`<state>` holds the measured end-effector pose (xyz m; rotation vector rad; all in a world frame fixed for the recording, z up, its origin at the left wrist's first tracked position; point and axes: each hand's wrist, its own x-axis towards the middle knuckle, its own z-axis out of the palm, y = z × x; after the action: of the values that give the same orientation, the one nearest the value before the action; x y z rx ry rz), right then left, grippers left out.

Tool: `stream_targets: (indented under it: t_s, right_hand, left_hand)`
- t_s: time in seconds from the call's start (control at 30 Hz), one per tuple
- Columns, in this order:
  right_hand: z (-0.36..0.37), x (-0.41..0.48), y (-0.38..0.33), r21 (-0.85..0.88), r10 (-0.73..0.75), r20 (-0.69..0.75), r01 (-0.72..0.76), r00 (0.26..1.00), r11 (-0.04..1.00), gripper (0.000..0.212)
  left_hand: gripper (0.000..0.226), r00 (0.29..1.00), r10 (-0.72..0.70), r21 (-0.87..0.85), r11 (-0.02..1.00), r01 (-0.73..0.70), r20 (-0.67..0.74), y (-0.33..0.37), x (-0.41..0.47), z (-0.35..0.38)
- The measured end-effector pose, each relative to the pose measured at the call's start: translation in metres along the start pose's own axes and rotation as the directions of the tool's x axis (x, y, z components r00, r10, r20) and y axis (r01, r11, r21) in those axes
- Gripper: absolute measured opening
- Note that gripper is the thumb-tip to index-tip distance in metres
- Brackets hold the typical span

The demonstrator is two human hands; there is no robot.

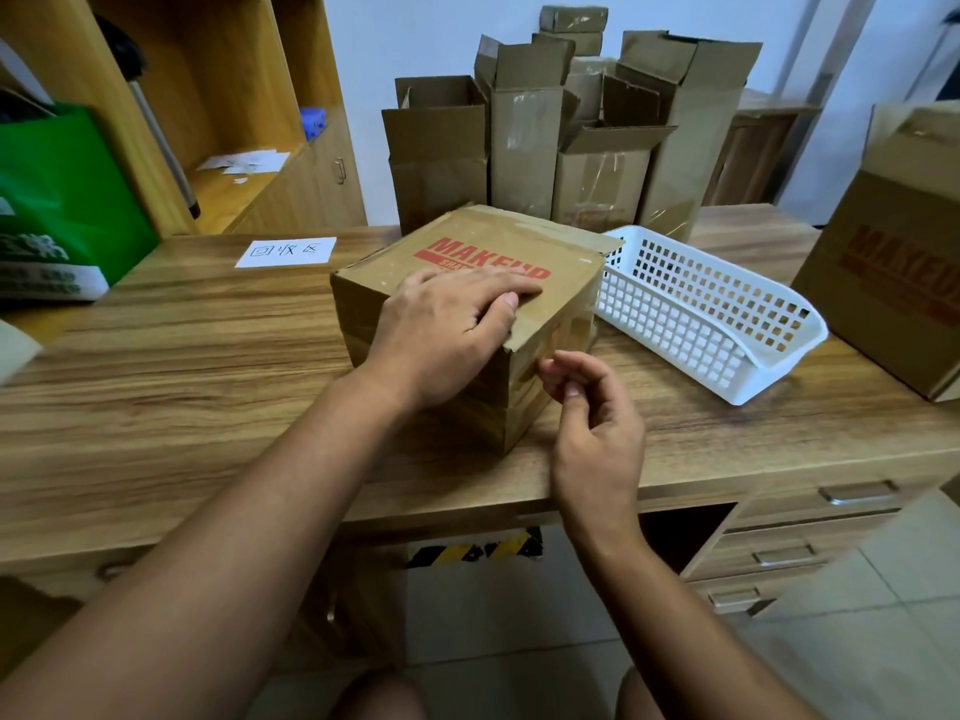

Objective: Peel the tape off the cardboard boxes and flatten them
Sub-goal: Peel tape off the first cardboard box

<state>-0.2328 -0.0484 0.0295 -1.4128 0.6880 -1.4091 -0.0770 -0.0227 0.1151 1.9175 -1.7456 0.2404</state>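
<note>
Pressing the creased, red-lettered box (493, 228) at frame centre, near the desk's (182, 356) front edge, left hand (441, 330) fingers (488, 285) lie straight together; right hand (592, 413) pinches glossy tape (566, 330) at its corner. Basket (701, 314) crowds right, bare wood left.

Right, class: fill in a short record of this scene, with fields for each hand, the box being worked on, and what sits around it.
Left hand: presses flat on top of the printed box
Right hand: fingers curled at its taped near corner; grip unclear
Printed box: closed, on the desk
Beside it: white basket, to the right
Behind: opened boxes, upright
</note>
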Motion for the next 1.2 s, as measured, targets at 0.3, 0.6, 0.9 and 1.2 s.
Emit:
stream_targets:
  t_s: [0.3, 0.6, 0.9, 1.2]
  right_hand:
    - [0.001, 0.022, 0.006, -0.019, 0.023, -0.045, -0.024, 0.999, 1.0, 0.029]
    - [0.005, 0.014, 0.005, -0.036, 0.008, -0.064, -0.011, 0.998, 0.999, 0.03]
    - [0.006, 0.017, -0.006, 0.055, 0.007, -0.055, -0.004, 0.998, 0.998, 0.031]
    - [0.007, 0.019, 0.0, -0.048, -0.081, -0.061, 0.078, 0.995, 0.996, 0.032]
  left_hand:
    - [0.047, 1.0, -0.005, -0.01, 1.0, 0.005, 0.014, -0.002, 0.001, -0.001]
    - [0.046, 1.0, -0.004, -0.006, 1.0, 0.004, -0.009, -0.002, 0.001, 0.002]
    - [0.047, 1.0, 0.005, -0.006, 1.0, -0.005, -0.01, -0.001, 0.001, 0.002]
    - [0.045, 1.0, 0.007, -0.001, 1.0, -0.007, -0.019, -0.001, 0.001, 0.002]
